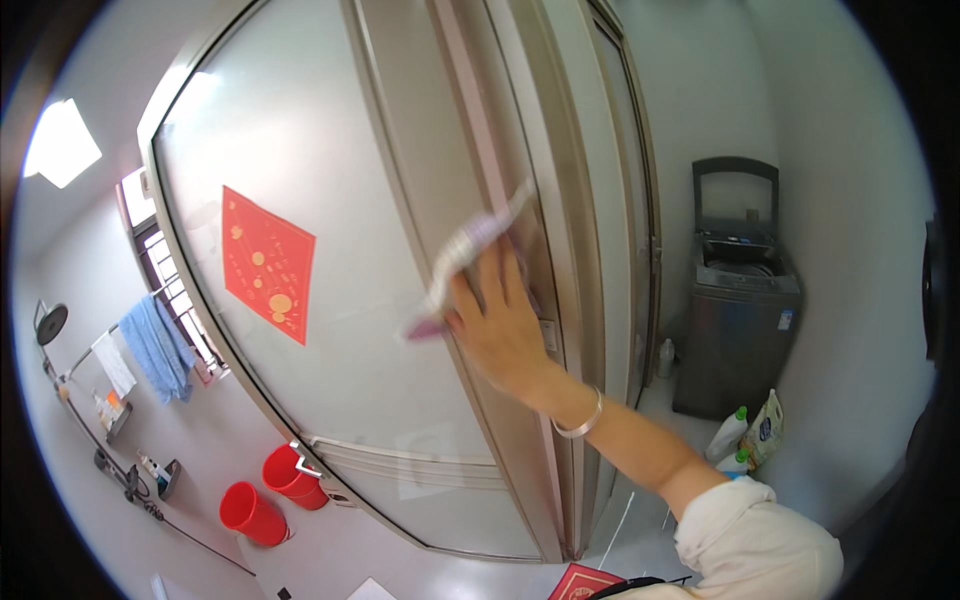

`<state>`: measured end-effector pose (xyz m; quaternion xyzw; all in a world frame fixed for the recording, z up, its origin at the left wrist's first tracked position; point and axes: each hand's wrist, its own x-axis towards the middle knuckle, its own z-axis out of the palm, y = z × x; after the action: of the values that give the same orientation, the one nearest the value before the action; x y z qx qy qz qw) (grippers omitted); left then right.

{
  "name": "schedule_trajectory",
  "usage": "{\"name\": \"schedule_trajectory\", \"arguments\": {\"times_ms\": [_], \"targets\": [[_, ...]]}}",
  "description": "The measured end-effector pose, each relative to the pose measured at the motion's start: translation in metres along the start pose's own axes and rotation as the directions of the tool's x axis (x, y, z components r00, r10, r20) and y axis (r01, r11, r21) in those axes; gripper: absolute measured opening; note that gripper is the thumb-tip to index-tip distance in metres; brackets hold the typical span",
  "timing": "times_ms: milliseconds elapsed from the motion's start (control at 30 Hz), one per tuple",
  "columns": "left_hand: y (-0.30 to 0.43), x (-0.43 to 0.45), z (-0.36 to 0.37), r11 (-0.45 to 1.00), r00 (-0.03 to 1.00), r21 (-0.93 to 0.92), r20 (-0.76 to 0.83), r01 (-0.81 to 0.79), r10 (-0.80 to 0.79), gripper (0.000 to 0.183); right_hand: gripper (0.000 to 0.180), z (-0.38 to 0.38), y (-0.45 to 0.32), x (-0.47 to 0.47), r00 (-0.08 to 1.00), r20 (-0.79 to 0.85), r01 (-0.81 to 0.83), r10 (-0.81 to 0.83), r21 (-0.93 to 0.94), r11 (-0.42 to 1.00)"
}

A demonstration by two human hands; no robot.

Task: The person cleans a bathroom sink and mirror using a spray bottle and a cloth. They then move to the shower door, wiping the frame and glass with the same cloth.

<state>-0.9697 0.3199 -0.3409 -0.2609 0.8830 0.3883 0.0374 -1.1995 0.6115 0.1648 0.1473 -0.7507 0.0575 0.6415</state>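
Note:
My right hand (499,330), with a silver bangle at the wrist, presses a white and purple cloth (457,259) against the metal frame of a frosted glass door (352,300). The cloth is blurred and spreads past my fingertips, with a purple corner hanging at the left. Just right of the hand, a small latch plate (549,335) sits in the door's hinge-side frame. A red diamond-shaped paper decoration (268,265) with gold marks is stuck on the glass to the left. My left hand is out of view.
Two red buckets (253,514) stand on the bathroom floor at lower left, near the door handle (306,459). A blue towel (156,346) hangs on a rail. At right stands a top-loading washing machine (739,322), lid raised, with detergent bottles (727,435) before it.

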Motion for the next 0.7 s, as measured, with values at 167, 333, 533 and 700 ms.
{"name": "schedule_trajectory", "arguments": {"times_ms": [167, 333, 533, 700], "targets": [[0.001, -0.001, 0.008, 1.0, 1.0, -0.021, 0.002, 0.009, -0.009, 0.044, 0.032, 0.001, -0.003, -0.143, 0.917, 0.373, 0.218, -0.14, -0.178, 0.96], [-0.002, 0.0, 0.004, 0.999, 0.999, -0.027, -0.021, 0.027, -0.028, 0.043, 0.053, -0.008, 0.003, -0.069, 0.904, 0.348, 0.309, -0.248, -0.131, 0.942], [-0.007, -0.003, -0.001, 0.998, 0.998, -0.042, -0.031, 0.053, -0.054, 0.041, 0.071, -0.021, 0.031, 0.172, 0.95, 0.084, 0.307, -0.3, -0.424, 0.852], [-0.01, -0.009, 0.002, 0.997, 0.998, -0.051, -0.015, 0.057, -0.057, 0.04, 0.075, -0.03, 0.041, 0.263, 0.939, -0.097, 0.225, -0.33, -0.553, 0.802]]}}
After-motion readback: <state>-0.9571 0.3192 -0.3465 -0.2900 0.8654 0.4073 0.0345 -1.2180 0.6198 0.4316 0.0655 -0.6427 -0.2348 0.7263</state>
